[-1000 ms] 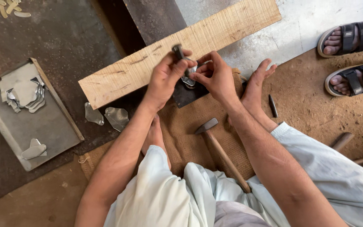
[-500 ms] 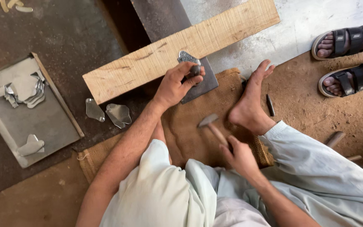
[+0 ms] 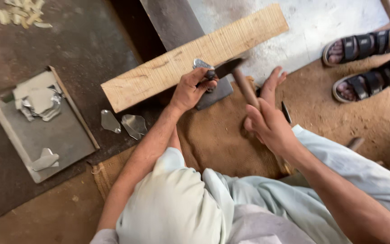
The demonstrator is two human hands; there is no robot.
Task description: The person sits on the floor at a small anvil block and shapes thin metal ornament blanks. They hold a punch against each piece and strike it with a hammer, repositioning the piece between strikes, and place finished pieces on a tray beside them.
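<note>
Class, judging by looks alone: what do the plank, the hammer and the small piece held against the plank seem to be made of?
Plank: bare, unfinished wood; pale with visible grain lines.
Hammer: dark, dull head, probably steel, on a brown handle that looks wooden, held by the right hand.
Piece: thin, grey and shiny, likely sheet metal, pinned by the left hand.

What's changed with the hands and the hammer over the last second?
The right hand let go of the metal piece, reached back, took hold of the hammer and raised it toward the piece. The left hand kept holding the piece on the plank. The tray stayed put.
</note>
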